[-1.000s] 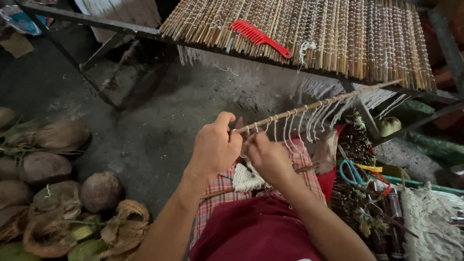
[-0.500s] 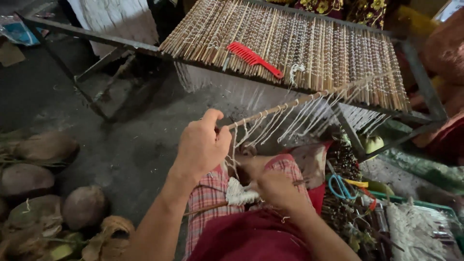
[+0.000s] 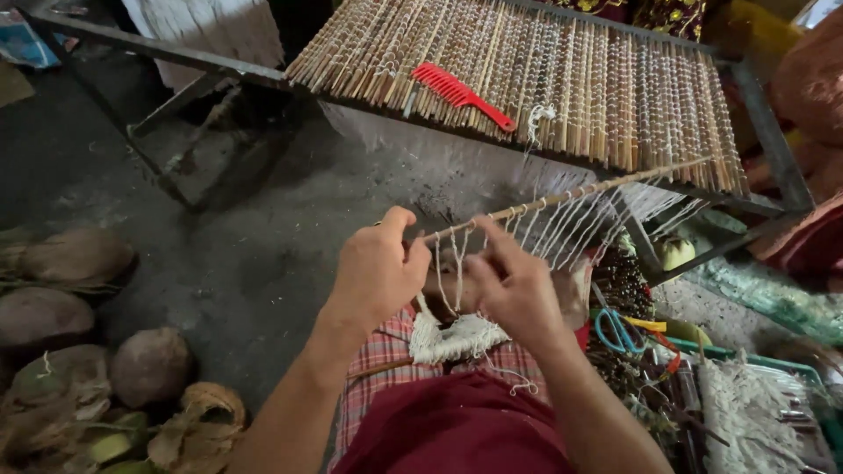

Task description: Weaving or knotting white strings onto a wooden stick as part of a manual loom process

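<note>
My left hand (image 3: 382, 268) grips the near end of a thin bamboo stick (image 3: 571, 193) that slants up to the right. White strings (image 3: 455, 263) hang from the stick. My right hand (image 3: 514, 285) pinches those strings just right of the left hand. A bundle of white cord (image 3: 457, 338) lies on my lap below both hands. Beyond the stick is a woven mat of bamboo slats (image 3: 562, 75) tied with white string, set on a metal frame (image 3: 755, 114). A red comb (image 3: 461, 95) lies on the mat.
Coconut husks (image 3: 79, 342) are piled on the ground at the left. At the right lie blue-handled scissors (image 3: 619, 332), a tray with white cord (image 3: 746, 412) and tools. Another person's orange-clad limb (image 3: 812, 79) shows at the upper right. The floor is dark concrete (image 3: 246, 228).
My right hand has come up from my lap to the hanging strings by the left hand. The view has tilted, so the mat fills more of the top.
</note>
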